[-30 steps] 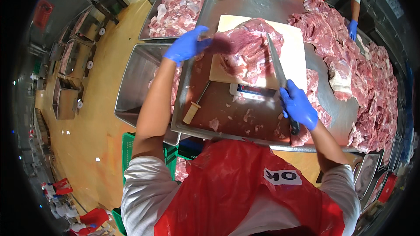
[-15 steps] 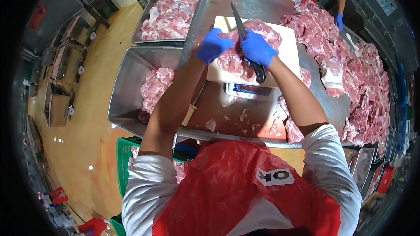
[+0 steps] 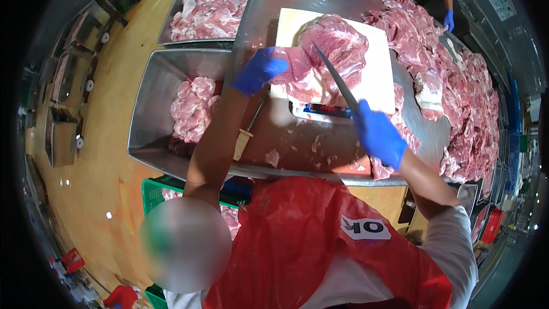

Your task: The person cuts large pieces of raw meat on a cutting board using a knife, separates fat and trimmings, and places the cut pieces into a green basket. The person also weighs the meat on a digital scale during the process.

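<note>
A large piece of raw meat (image 3: 334, 46) lies on a white cutting board (image 3: 377, 68), which rests on a scale (image 3: 311, 113). My blue-gloved left hand (image 3: 257, 71) grips a flap of the meat at the board's left edge. My right hand (image 3: 377, 137), also gloved, holds a long knife (image 3: 337, 77) with its blade angled up-left and its tip over the meat. A cream-handled rod (image 3: 242, 140) lies on the steel table (image 3: 297, 160) left of the scale.
Steel bins of meat (image 3: 166, 109) stand at the left, a green crate (image 3: 153, 191) below them. A long meat pile (image 3: 469, 120) covers the table's right side. A co-worker's gloved hands (image 3: 449, 20) and red apron are at the back. Wheeled bins (image 3: 60, 137) stand along the floor.
My right hand swung up over the meat half a second ago, then moved back down-right with the knife. My left hand has moved onto the meat, whose left flap now sits further out.
</note>
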A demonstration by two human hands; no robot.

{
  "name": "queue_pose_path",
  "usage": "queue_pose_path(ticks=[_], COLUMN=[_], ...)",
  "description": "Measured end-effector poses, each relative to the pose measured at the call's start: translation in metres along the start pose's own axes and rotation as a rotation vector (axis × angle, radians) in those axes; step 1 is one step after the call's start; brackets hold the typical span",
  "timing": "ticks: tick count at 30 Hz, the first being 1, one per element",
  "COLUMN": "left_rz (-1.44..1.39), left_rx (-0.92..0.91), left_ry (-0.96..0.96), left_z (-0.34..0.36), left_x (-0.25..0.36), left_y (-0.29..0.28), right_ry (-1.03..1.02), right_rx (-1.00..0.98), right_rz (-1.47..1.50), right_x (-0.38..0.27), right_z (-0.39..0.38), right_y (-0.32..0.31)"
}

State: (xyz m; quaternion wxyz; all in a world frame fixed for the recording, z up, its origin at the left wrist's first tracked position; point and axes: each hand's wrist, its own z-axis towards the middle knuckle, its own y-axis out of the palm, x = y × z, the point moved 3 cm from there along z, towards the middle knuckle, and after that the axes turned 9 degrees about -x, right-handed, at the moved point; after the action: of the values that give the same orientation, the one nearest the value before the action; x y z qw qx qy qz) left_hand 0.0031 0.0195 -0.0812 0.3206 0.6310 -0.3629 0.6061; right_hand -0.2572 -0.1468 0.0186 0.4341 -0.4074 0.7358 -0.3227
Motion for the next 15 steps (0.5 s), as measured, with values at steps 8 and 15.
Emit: queue_pose_path(ticks=[8,15], left_rz=[0.394,0.173], left_rx=[0.126,0.077], left_ry=[0.118,0.015], left_z=[0.000,-0.031], left_x=[0.039,0.057], left_y=[0.022,-0.002], right_ry=[0.012,0.094], right_rx=[0.150,-0.226], right_rz=[-0.125,-0.350], right_x=[-0.038,0.032], right_z=[0.146,0.017], right_y=[-0.027,0.029])
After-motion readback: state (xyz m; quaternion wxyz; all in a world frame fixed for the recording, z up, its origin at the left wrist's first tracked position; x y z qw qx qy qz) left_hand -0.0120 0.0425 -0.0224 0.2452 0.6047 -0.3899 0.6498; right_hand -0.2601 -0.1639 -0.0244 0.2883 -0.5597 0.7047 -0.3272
